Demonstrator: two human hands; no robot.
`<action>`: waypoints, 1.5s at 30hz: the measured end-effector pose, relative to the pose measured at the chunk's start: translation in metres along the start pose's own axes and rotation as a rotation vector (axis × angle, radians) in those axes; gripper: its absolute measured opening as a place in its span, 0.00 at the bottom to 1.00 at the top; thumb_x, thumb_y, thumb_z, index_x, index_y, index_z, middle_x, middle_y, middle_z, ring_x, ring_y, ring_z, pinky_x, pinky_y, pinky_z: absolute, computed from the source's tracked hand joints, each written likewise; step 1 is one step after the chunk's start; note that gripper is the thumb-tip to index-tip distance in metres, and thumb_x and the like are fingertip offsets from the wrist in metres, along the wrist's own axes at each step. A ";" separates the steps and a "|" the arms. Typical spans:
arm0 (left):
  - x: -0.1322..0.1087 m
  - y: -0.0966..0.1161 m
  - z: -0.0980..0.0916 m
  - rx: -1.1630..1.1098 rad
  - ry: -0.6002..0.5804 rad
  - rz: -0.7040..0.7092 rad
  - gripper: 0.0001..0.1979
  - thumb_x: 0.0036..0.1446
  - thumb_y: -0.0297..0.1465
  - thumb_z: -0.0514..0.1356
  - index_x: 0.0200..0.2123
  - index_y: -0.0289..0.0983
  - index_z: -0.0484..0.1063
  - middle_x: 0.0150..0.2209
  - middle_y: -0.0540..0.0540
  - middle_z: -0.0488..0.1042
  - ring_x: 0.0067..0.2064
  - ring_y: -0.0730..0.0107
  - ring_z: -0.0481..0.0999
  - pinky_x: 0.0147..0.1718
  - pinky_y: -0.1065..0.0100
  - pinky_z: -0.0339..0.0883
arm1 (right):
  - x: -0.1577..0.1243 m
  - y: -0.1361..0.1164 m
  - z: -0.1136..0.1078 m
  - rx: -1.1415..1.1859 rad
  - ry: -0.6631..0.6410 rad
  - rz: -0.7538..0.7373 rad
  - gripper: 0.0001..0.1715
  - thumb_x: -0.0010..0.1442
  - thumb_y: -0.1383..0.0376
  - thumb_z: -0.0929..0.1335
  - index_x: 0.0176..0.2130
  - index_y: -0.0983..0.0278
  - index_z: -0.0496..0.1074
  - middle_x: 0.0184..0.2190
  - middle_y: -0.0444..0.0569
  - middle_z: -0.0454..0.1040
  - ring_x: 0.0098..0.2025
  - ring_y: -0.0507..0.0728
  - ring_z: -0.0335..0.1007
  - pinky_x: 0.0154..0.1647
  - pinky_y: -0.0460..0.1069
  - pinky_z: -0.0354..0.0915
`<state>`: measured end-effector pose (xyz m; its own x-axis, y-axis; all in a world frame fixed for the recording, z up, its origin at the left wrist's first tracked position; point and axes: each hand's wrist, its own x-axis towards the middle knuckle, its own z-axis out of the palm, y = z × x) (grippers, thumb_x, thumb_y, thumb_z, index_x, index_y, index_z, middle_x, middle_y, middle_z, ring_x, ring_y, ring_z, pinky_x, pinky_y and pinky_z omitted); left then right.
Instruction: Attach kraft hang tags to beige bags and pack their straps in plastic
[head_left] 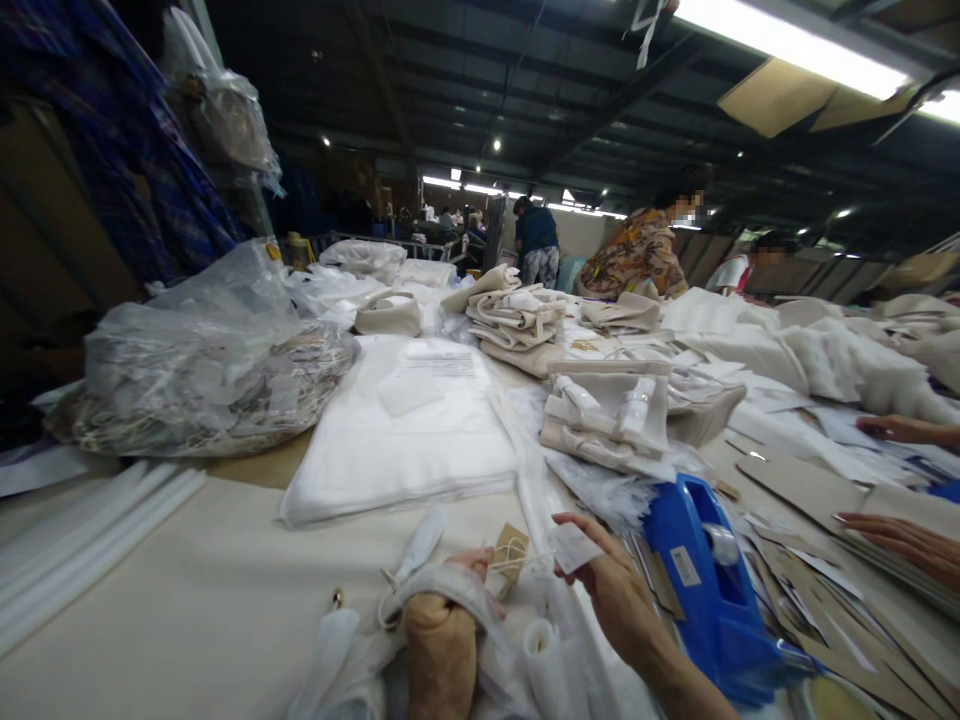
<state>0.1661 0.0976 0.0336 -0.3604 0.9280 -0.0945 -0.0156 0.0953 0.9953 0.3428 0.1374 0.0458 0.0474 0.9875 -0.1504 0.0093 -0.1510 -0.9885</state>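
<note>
My left hand [442,625] is closed near the bottom edge, wrapped in a clear plastic bag [517,650], and pinches a brown paper tag with a string [510,552]. My right hand [611,590] is just to its right, with fingers pinched on a small white label [574,546]. Both hands hover over the cream work table [195,590].
A blue tape dispenser [712,590] sits just right of my hands. A stack of white plastic bags [405,430], a full clear bag [202,370] and folded beige cloth bags [615,410] lie beyond. Another person's hands [900,535] rest on cardboard sheets [810,490] at right. People work further back.
</note>
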 end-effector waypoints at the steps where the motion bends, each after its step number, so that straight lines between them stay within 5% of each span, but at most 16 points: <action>1: 0.000 0.001 0.000 -0.029 -0.019 -0.031 0.21 0.46 0.46 0.58 0.32 0.34 0.76 0.17 0.47 0.73 0.20 0.64 0.71 0.25 0.65 0.70 | 0.000 -0.006 0.007 0.175 -0.049 0.079 0.20 0.46 0.56 0.69 0.38 0.63 0.72 0.26 0.46 0.73 0.23 0.52 0.64 0.25 0.47 0.60; 4: 0.001 0.005 0.001 -0.060 -0.055 -0.059 0.22 0.46 0.49 0.57 0.29 0.35 0.76 0.14 0.49 0.70 0.18 0.66 0.68 0.22 0.67 0.67 | -0.001 -0.016 0.024 0.524 -0.261 0.280 0.25 0.41 0.55 0.73 0.38 0.64 0.72 0.28 0.50 0.76 0.19 0.48 0.62 0.21 0.44 0.55; 8: -0.002 0.013 -0.001 -0.064 -0.097 -0.086 0.21 0.51 0.48 0.56 0.26 0.37 0.76 0.18 0.46 0.74 0.25 0.64 0.73 0.32 0.66 0.69 | 0.001 -0.018 0.031 0.537 -0.440 0.419 0.26 0.43 0.54 0.72 0.39 0.66 0.71 0.25 0.52 0.77 0.18 0.50 0.65 0.20 0.43 0.56; 14: -0.005 0.018 -0.002 -0.092 -0.102 -0.120 0.21 0.55 0.46 0.52 0.25 0.37 0.75 0.17 0.46 0.72 0.27 0.63 0.73 0.36 0.65 0.67 | 0.009 -0.022 0.017 0.460 -0.462 0.465 0.22 0.44 0.55 0.72 0.35 0.67 0.72 0.13 0.41 0.66 0.12 0.45 0.55 0.15 0.40 0.44; 21: -0.005 0.018 -0.004 -0.108 -0.093 -0.147 0.18 0.54 0.43 0.53 0.24 0.37 0.74 0.18 0.45 0.72 0.30 0.60 0.72 0.44 0.61 0.62 | 0.012 -0.025 -0.007 0.587 -0.385 0.404 0.26 0.36 0.68 0.77 0.39 0.66 0.74 0.20 0.41 0.70 0.14 0.39 0.45 0.15 0.38 0.43; 25: -0.006 0.017 -0.003 -0.163 -0.079 -0.161 0.16 0.53 0.42 0.54 0.22 0.38 0.72 0.18 0.46 0.71 0.29 0.61 0.71 0.40 0.61 0.63 | 0.008 -0.020 -0.006 0.569 -0.286 0.392 0.26 0.31 0.68 0.80 0.33 0.69 0.75 0.19 0.40 0.67 0.16 0.40 0.48 0.15 0.37 0.45; 30: -0.005 0.010 -0.001 -0.200 -0.043 -0.154 0.14 0.53 0.41 0.54 0.24 0.39 0.70 0.17 0.47 0.70 0.27 0.62 0.69 0.38 0.62 0.62 | 0.008 -0.015 -0.004 0.475 -0.276 0.394 0.26 0.39 0.54 0.78 0.33 0.67 0.73 0.16 0.39 0.67 0.13 0.41 0.50 0.15 0.39 0.46; 33: -0.004 0.006 0.000 -0.204 -0.031 -0.157 0.13 0.52 0.41 0.54 0.22 0.40 0.68 0.17 0.47 0.71 0.27 0.62 0.69 0.34 0.63 0.62 | 0.009 -0.010 0.002 0.246 -0.423 0.457 0.33 0.49 0.40 0.67 0.32 0.68 0.71 0.11 0.41 0.63 0.11 0.44 0.50 0.13 0.40 0.41; 36: -0.005 0.007 0.001 -0.246 -0.047 -0.169 0.10 0.50 0.38 0.56 0.22 0.40 0.68 0.19 0.46 0.73 0.29 0.62 0.72 0.34 0.63 0.63 | 0.010 -0.003 0.010 -0.106 -0.405 0.403 0.37 0.50 0.39 0.63 0.37 0.70 0.70 0.13 0.42 0.64 0.12 0.47 0.54 0.13 0.43 0.44; 38: -0.005 0.010 0.001 -0.307 -0.067 -0.195 0.08 0.50 0.37 0.56 0.24 0.39 0.69 0.20 0.47 0.74 0.29 0.62 0.73 0.34 0.64 0.64 | 0.010 -0.001 0.014 -0.276 -0.256 0.342 0.35 0.45 0.46 0.69 0.43 0.70 0.68 0.21 0.44 0.69 0.14 0.48 0.57 0.15 0.44 0.47; 41: -0.007 0.015 0.002 -0.371 -0.079 -0.215 0.07 0.51 0.35 0.56 0.26 0.39 0.70 0.17 0.48 0.72 0.29 0.62 0.74 0.34 0.64 0.64 | 0.010 -0.006 0.019 -0.413 -0.051 0.057 0.32 0.39 0.56 0.72 0.44 0.67 0.69 0.33 0.48 0.70 0.20 0.47 0.58 0.21 0.46 0.54; 43: -0.008 0.016 0.002 -0.356 -0.077 -0.204 0.08 0.51 0.35 0.56 0.23 0.40 0.70 0.16 0.48 0.70 0.29 0.62 0.73 0.34 0.64 0.64 | 0.008 -0.016 0.024 -0.411 -0.110 -0.104 0.24 0.44 0.56 0.70 0.40 0.66 0.72 0.27 0.44 0.68 0.21 0.48 0.57 0.24 0.46 0.55; 45: -0.007 0.016 0.002 -0.319 -0.094 -0.197 0.09 0.50 0.36 0.57 0.22 0.40 0.69 0.16 0.48 0.70 0.27 0.62 0.72 0.32 0.64 0.63 | 0.005 -0.026 0.034 -0.284 -0.368 -0.044 0.24 0.46 0.56 0.69 0.42 0.65 0.72 0.19 0.39 0.63 0.20 0.49 0.56 0.23 0.46 0.54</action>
<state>0.1705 0.0930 0.0499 -0.2345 0.9337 -0.2708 -0.3710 0.1715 0.9127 0.3091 0.1477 0.0698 -0.3161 0.9360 -0.1546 0.2788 -0.0641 -0.9582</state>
